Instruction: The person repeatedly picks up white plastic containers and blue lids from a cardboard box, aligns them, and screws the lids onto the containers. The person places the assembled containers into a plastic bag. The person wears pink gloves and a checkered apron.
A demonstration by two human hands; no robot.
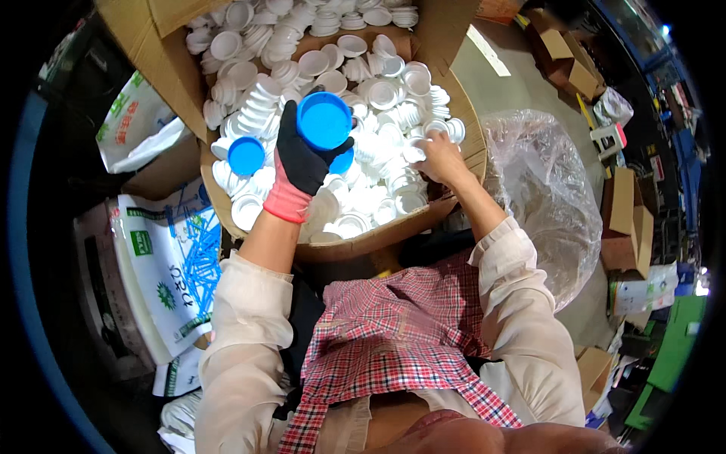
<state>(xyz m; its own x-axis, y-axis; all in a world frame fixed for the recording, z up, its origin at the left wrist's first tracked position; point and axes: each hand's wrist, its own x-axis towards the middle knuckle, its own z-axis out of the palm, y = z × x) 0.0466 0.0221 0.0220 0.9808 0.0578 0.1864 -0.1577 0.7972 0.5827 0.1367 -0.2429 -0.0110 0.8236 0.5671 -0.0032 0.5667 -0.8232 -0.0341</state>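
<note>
The black-gloved fingers of the left hand [301, 157] curl around a round blue cap [324, 120], gripping it above the heap; at three o'clock from them, the bare right hand [441, 157] has its fingers bent down among white caps [382, 94], whether pinching one I cannot tell; another blue cap [246, 156] lies at nine o'clock from the glove; a cardboard carton [363, 245] surrounds the heap; outside it, a clear plastic bag [541, 208] sits at three o'clock of the view.
</note>
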